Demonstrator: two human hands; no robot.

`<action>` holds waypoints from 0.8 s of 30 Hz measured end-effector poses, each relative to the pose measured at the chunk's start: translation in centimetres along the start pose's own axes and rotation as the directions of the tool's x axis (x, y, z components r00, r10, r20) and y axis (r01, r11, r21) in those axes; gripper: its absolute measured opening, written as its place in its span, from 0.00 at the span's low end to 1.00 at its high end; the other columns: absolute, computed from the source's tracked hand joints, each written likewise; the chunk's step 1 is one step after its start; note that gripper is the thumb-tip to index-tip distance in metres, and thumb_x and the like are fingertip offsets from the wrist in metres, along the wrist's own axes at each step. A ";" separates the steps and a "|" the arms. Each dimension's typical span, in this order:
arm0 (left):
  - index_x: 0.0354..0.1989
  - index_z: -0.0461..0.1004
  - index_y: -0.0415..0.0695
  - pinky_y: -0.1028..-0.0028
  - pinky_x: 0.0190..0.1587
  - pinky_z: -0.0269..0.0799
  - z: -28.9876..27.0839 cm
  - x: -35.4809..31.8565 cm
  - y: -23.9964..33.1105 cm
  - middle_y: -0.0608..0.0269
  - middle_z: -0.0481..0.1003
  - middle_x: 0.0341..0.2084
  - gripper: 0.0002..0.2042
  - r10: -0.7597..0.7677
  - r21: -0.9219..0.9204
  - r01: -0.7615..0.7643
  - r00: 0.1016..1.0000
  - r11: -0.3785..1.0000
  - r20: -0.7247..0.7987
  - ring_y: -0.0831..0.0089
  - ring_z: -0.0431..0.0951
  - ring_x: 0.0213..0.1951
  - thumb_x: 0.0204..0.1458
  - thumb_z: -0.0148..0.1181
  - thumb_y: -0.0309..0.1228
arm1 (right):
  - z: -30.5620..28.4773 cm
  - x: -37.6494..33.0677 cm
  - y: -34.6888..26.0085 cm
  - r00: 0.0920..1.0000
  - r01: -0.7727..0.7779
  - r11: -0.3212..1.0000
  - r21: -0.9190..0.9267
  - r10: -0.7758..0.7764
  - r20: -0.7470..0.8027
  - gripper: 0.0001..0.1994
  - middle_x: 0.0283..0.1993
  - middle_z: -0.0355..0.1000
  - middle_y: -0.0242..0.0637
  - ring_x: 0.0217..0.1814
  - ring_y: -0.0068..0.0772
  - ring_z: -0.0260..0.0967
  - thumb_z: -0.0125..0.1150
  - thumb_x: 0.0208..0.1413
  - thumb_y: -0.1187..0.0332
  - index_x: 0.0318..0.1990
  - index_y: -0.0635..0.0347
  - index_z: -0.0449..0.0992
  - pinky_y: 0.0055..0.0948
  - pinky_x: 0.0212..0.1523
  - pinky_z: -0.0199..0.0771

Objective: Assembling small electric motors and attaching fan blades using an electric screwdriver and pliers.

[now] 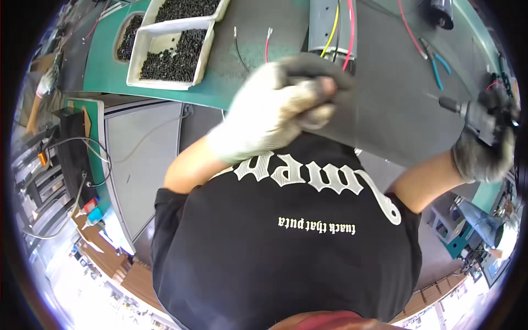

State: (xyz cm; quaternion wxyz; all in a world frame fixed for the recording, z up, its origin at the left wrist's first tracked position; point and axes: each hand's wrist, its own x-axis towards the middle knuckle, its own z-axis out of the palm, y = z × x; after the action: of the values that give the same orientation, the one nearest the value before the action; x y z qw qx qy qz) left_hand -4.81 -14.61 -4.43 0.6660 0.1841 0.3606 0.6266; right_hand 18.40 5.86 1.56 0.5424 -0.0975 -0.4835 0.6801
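My left hand [280, 104], in a white glove with darkened fingers, is raised over the near edge of the table. Its fingers are curled together and blurred by motion; anything inside them is hidden. Just beyond it lies a grey metal cylinder [324, 27] with yellow, black and red wires along it. At the far right my right hand [487, 157], in a dark-stained glove, is wrapped round a power screwdriver [478, 118]. The dark chuck of that tool points left over the table.
White bins [135, 60] of small black parts stand at the back left. Two short wires with metal terminals, one black [237, 47] and one red [267, 47], lie beside them. Blue-handled pliers [437, 66] and a dark cylinder [440, 14] are at the right. Another person's gloved hand [47, 82] shows far left.
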 end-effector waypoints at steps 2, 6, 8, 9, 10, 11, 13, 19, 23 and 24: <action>0.45 0.73 0.43 0.83 0.32 0.64 0.1 1.7 -2.4 0.68 0.71 0.35 0.14 0.039 -0.180 -0.028 0.998 0.983 0.058 0.86 0.62 0.26 0.57 0.60 0.39 | 2.0 -1.6 1.4 0.999 -0.020 1.000 -0.001 0.020 -0.035 0.17 0.41 0.73 0.49 0.41 0.43 0.74 0.56 0.52 0.75 0.49 0.75 0.69 0.39 0.44 0.77; 0.45 0.73 0.51 0.86 0.28 0.56 -0.3 2.7 -3.0 0.72 0.69 0.36 0.08 0.090 -0.376 -0.006 0.974 0.927 0.207 0.88 0.54 0.22 0.61 0.55 0.38 | 2.9 -2.6 3.5 0.994 -0.020 1.000 -0.015 0.019 -0.105 0.17 0.42 0.73 0.49 0.41 0.43 0.74 0.56 0.52 0.75 0.49 0.74 0.69 0.39 0.44 0.77; 0.44 0.73 0.49 0.86 0.28 0.56 0.0 2.4 -3.4 0.72 0.69 0.36 0.09 0.057 -0.406 0.022 0.982 0.914 0.181 0.89 0.55 0.22 0.62 0.53 0.38 | 4.3 -3.4 5.0 0.992 -0.017 1.000 -0.016 0.015 -0.122 0.17 0.42 0.73 0.49 0.41 0.43 0.74 0.56 0.52 0.75 0.49 0.74 0.69 0.39 0.44 0.77; 0.44 0.73 0.49 0.86 0.28 0.56 0.1 2.3 -3.4 0.72 0.69 0.36 0.09 0.054 -0.405 0.024 0.983 0.914 0.178 0.89 0.55 0.22 0.62 0.53 0.38 | 4.3 -3.7 4.5 0.992 -0.017 1.000 -0.017 0.015 -0.127 0.16 0.42 0.73 0.49 0.41 0.43 0.74 0.56 0.52 0.75 0.49 0.74 0.69 0.39 0.44 0.77; 0.44 0.73 0.48 0.86 0.28 0.56 0.2 2.2 -3.4 0.72 0.68 0.36 0.09 0.066 -0.417 0.015 0.981 0.909 0.180 0.89 0.55 0.22 0.62 0.53 0.38 | 4.8 -4.4 5.0 0.991 -0.016 1.000 -0.019 0.013 -0.132 0.16 0.42 0.73 0.49 0.41 0.42 0.74 0.56 0.52 0.75 0.49 0.74 0.69 0.39 0.44 0.77; 0.44 0.73 0.47 0.86 0.28 0.56 0.4 2.2 -3.4 0.72 0.68 0.36 0.09 0.078 -0.428 0.007 0.980 0.904 0.183 0.89 0.55 0.22 0.62 0.53 0.38 | 4.4 -4.4 4.9 0.991 -0.015 1.000 -0.020 0.012 -0.137 0.16 0.42 0.73 0.49 0.41 0.42 0.74 0.56 0.52 0.75 0.49 0.73 0.69 0.38 0.44 0.76; 0.43 0.72 0.46 0.86 0.28 0.56 0.6 2.2 -3.7 0.72 0.68 0.36 0.09 0.087 -0.437 0.003 0.979 0.899 0.185 0.89 0.54 0.22 0.62 0.53 0.37 | 5.0 -5.0 5.3 0.989 -0.010 1.000 -0.024 0.006 -0.147 0.16 0.42 0.73 0.49 0.42 0.42 0.74 0.56 0.53 0.75 0.49 0.73 0.69 0.38 0.44 0.76; 0.44 0.71 0.43 0.85 0.27 0.56 1.0 2.9 -4.6 0.72 0.68 0.34 0.10 0.042 -0.416 0.018 0.990 0.909 0.135 0.90 0.54 0.21 0.63 0.52 0.36 | 4.6 -5.4 5.4 0.984 0.009 0.999 -0.033 -0.014 -0.177 0.16 0.42 0.73 0.49 0.42 0.42 0.74 0.56 0.53 0.75 0.49 0.72 0.69 0.38 0.44 0.76; 0.44 0.71 0.43 0.83 0.28 0.57 1.9 3.0 -5.0 0.71 0.69 0.32 0.09 0.024 -0.373 0.005 0.997 0.928 0.073 0.88 0.54 0.20 0.63 0.51 0.35 | 4.4 -5.3 6.0 0.981 0.018 0.999 -0.034 -0.024 -0.194 0.15 0.42 0.73 0.49 0.42 0.41 0.73 0.57 0.53 0.74 0.48 0.72 0.69 0.38 0.44 0.76; 0.44 0.71 0.43 0.82 0.28 0.58 2.1 3.0 -5.1 0.70 0.70 0.32 0.09 0.019 -0.363 -0.001 0.999 0.932 0.045 0.88 0.54 0.20 0.63 0.51 0.35 | 4.6 -5.3 6.3 0.979 0.018 0.999 -0.037 -0.025 -0.200 0.15 0.42 0.73 0.49 0.43 0.41 0.73 0.57 0.53 0.74 0.48 0.72 0.69 0.37 0.44 0.76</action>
State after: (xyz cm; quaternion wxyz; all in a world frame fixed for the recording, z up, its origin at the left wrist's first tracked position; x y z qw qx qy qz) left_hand 0.12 -12.05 -7.29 0.6938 0.0748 0.2219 0.6811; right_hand 13.36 -0.75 -2.94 0.5940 -0.1699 -0.4391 0.6523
